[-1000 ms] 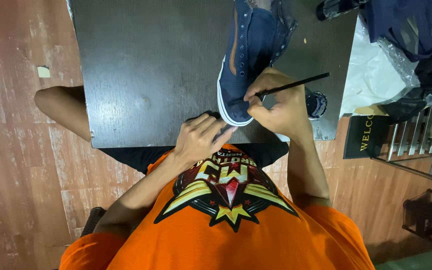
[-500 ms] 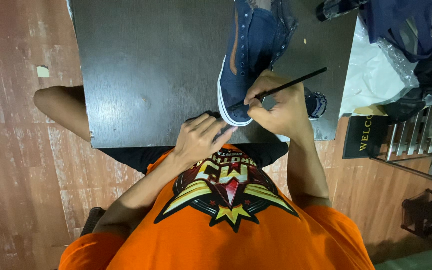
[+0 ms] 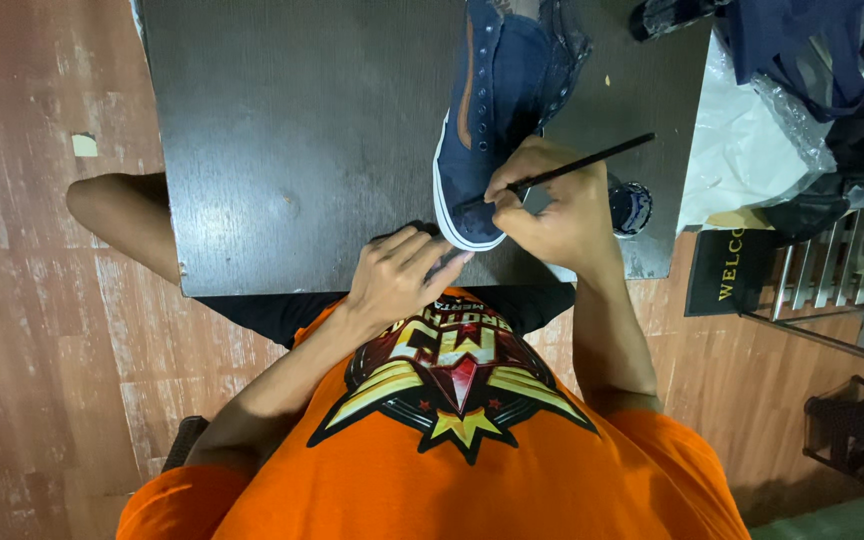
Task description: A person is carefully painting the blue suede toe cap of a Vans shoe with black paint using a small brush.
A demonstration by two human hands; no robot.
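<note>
- Left hand point(image 3: 397, 275) is lying at the table's near edge, fingers loosely spread and pointing toward two o'clock, fingertips touching the shoe's toe; it looks to be steadying the shoe so it is not sliding under the brush.
- Right hand point(image 3: 557, 205) is pinching a thin black brush point(image 3: 577, 165) between thumb and forefingers, pen-fashion, with its heel resting on the table, probably for a steadier stroke.
- Brush handle is pointing out toward two o'clock, while its tip is meeting the shoe just above the white sole, at the toe's right side.
- Shoe point(image 3: 497, 95), navy canvas with a white sole and an orange stripe, is lying on the dark table point(image 3: 292, 140) with its toe toward the person and its heel running off toward twelve o'clock, keeping the worked spot within easy reach.
- Small dark jar point(image 3: 632, 205) is standing at three o'clock of the right hand, just beside it, handy for dipping.
- Clear plastic wrap point(image 3: 742, 150) and dark cloth point(image 3: 802, 50) are lying farther out at two o'clock, off the table's right edge.
</note>
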